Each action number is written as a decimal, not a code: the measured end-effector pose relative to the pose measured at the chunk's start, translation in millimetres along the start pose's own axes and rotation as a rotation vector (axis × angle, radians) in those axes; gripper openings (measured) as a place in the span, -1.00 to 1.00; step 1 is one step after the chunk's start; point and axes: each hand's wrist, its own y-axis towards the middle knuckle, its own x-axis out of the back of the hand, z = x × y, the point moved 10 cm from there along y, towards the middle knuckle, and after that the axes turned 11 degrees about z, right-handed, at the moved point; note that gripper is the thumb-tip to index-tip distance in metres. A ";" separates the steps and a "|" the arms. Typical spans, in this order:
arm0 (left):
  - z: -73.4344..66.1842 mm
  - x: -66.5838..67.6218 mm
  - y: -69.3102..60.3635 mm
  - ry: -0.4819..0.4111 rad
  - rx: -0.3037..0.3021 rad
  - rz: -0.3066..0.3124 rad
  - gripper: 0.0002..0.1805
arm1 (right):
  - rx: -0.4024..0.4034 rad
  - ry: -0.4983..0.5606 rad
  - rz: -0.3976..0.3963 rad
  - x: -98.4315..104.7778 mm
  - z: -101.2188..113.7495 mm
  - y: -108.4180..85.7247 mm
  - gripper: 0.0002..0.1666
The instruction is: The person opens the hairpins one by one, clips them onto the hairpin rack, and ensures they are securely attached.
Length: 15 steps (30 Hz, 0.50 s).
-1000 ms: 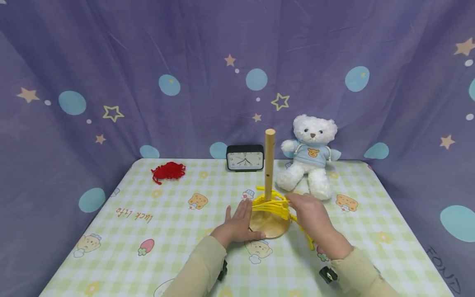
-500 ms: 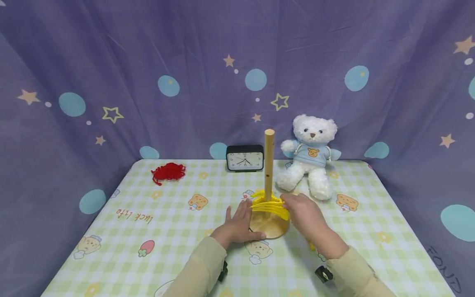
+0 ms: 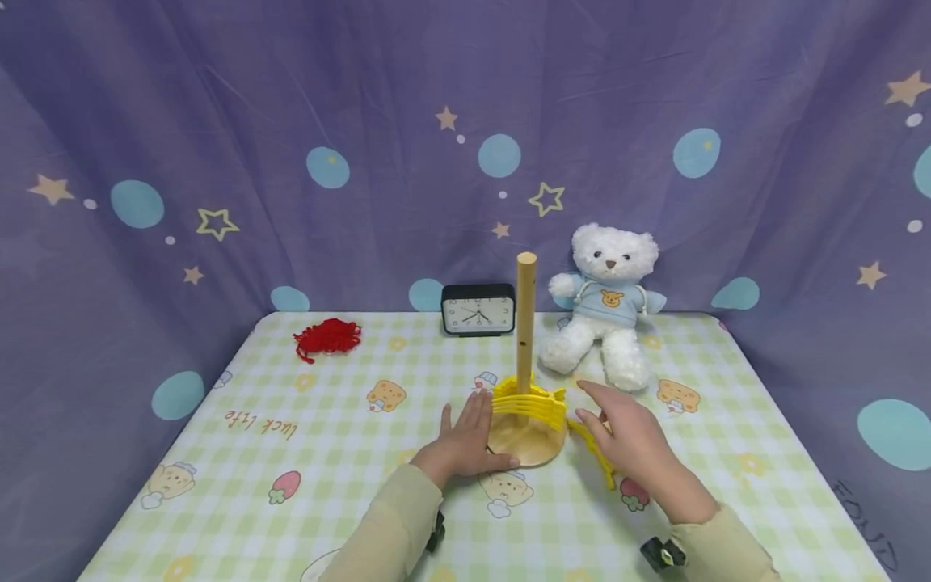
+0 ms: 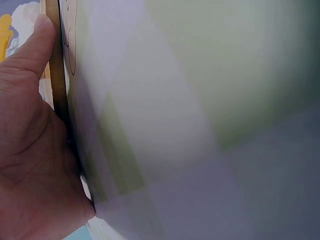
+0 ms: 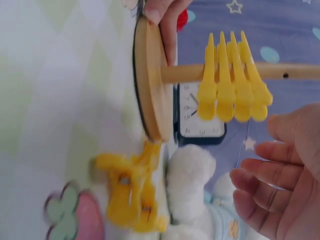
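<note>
"What sort of place is this?"
"Homelike, perhaps a child's corner; a starry curtain [image 3: 407,81], ten to two o'clock, hides the room beyond."
"And the bench [image 3: 218,517]?"
"Cartoon-print cloth [image 3: 349,477], a clock [image 3: 478,313] at twelve o'clock, a teddy [image 3: 609,303] at one."

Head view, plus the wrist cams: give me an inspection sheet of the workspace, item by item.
Surface: table under a checked, printed cloth.
Job's things: wooden stand upright; yellow pieces stacked at its post; loose yellow pieces on the cloth, right of the base.
Clutter: red tangle, clock, white bear.
Hands: left hand touches the base's rim; right hand holds nothing.
Cables: nothing seen.
Surroundings: purple patterned curtain behind.
</note>
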 end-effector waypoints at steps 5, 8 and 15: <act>1.4 0.3 1.1 0.000 0.003 -0.012 0.38 | -0.081 0.022 -0.016 3.5 -22.4 -8.9 -0.78; 1.8 -0.1 1.7 -0.001 0.004 -0.015 0.38 | -0.142 0.021 0.002 3.1 -37.1 -13.9 -0.82; 1.8 -0.2 1.9 -0.018 0.012 -0.009 0.38 | -0.223 0.005 0.080 -8.8 -62.2 -22.4 -0.73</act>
